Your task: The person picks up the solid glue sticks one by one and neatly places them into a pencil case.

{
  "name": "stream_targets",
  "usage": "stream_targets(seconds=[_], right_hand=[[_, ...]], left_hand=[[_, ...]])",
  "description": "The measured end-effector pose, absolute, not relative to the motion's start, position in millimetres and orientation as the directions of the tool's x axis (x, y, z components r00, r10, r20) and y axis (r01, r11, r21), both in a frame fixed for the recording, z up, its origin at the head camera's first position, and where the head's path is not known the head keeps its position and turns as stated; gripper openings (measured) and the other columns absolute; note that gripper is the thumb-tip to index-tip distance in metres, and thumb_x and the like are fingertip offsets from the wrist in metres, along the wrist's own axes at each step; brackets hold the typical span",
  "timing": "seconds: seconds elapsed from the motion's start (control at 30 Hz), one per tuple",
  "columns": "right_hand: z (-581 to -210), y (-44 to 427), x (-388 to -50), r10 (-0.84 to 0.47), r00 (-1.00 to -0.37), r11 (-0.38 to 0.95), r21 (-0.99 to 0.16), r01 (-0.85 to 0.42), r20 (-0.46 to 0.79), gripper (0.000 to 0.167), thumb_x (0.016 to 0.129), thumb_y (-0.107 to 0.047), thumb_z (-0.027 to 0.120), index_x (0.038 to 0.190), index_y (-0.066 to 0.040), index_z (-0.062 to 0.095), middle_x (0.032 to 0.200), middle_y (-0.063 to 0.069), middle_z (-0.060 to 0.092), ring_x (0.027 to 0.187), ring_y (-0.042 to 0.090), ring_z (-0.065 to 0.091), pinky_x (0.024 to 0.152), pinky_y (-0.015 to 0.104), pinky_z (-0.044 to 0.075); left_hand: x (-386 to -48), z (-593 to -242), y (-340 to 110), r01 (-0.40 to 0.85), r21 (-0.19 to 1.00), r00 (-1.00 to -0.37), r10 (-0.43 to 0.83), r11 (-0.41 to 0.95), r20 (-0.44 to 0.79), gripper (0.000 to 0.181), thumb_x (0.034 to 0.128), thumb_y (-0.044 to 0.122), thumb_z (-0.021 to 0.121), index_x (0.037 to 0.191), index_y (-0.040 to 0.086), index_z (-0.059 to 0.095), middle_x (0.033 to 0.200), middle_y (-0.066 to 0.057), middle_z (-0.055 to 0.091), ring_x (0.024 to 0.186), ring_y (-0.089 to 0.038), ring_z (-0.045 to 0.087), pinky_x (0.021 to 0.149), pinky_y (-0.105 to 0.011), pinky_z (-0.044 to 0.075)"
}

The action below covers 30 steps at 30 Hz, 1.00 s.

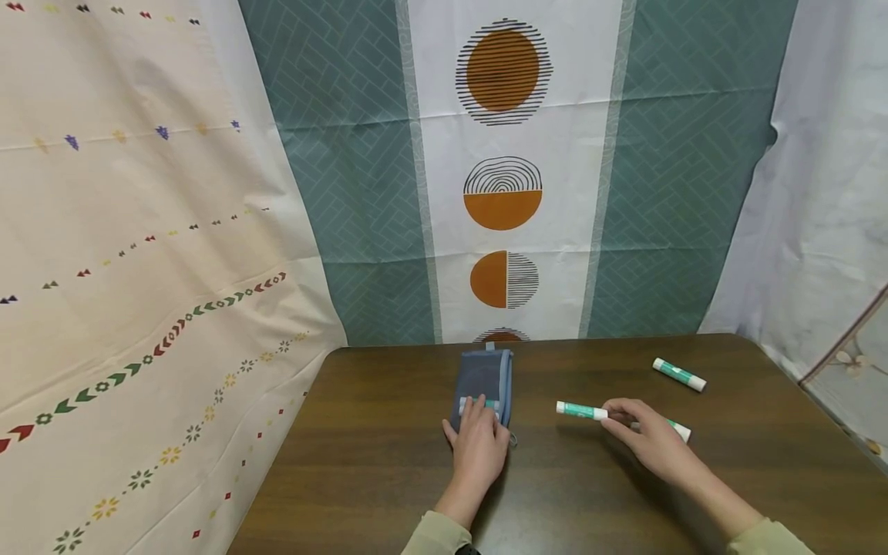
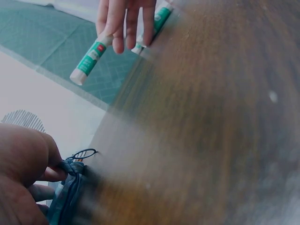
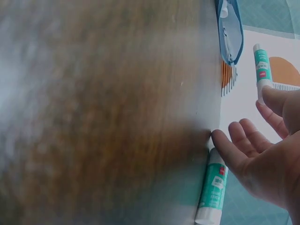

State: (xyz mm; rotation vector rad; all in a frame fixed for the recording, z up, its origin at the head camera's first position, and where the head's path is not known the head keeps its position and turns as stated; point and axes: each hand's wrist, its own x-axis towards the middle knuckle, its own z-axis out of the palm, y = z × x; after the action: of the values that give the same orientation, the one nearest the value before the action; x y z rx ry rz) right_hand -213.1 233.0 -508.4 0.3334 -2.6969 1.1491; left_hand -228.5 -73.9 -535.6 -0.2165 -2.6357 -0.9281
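A blue zip pouch (image 1: 480, 378) lies on the table under my left hand (image 1: 477, 447). The fingers lie across its top and the thumb is at its right edge; in the left wrist view they grip that edge. A green and white band shows beneath the fingertips. My right hand (image 1: 648, 438) pinches one end of a green and white glue stick (image 1: 580, 411) between thumb and forefinger, held above the table, pointing left at the pouch. Below that hand lies a second glue stick (image 3: 213, 187), partly covered in the head view. Through the pouch's gaping side, something white (image 3: 224, 10) shows.
A third glue stick (image 1: 679, 375) lies farther back on the right of the dark wooden table (image 1: 361, 462). Patterned cloth (image 1: 347, 154) hangs behind the far edge, with pale cloth at both sides. A small ring (image 1: 513, 440) hangs from the pouch's near corner.
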Motion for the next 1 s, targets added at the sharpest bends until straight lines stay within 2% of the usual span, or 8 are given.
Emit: stream_targets(seconds=[0.23,0.73,1.0], right_hand=[[-508,227,-214,-0.135,-0.957,0.659,-0.698,-0.279,0.256,0.028,0.106,-0.025,0.076,0.129,-0.008,0.073,0.125,0.009,0.072,0.114,0.029,0.072,0.097,0.056,0.059],[-509,218,-219,-0.134,-0.958,0.65,-0.707,-0.277,0.252,0.025,0.105,-0.023,0.077,0.125,-0.009,0.073,0.123,0.008,0.072,0.113,0.026,0.072,0.095,0.045,0.061],[-508,207,-225,-0.146,-0.963,0.652,-0.711,-0.265,0.226,0.029,0.105,-0.026,0.077,0.127,-0.007,0.073,0.126,0.011,0.072,0.114,0.028,0.072,0.096,0.049,0.06]], left_hand=[[-230,-535,-75,0.245,0.583,-0.934,0.029,0.774,0.355,0.031,0.0963,0.006,0.066,0.073,0.018,0.05,0.156,-0.022,0.061,0.155,-0.047,0.045,0.112,-0.093,0.015],[-228,-533,-74,0.264,0.579,-0.923,0.028,0.771,0.384,0.03,0.0943,0.002,0.066,0.074,0.017,0.051,0.153,-0.022,0.063,0.153,-0.048,0.047,0.11,-0.095,0.017],[-228,-533,-74,0.268,0.584,-0.923,0.031,0.767,0.382,0.029,0.0947,0.003,0.065,0.074,0.017,0.051,0.153,-0.023,0.063,0.152,-0.05,0.047,0.11,-0.095,0.016]])
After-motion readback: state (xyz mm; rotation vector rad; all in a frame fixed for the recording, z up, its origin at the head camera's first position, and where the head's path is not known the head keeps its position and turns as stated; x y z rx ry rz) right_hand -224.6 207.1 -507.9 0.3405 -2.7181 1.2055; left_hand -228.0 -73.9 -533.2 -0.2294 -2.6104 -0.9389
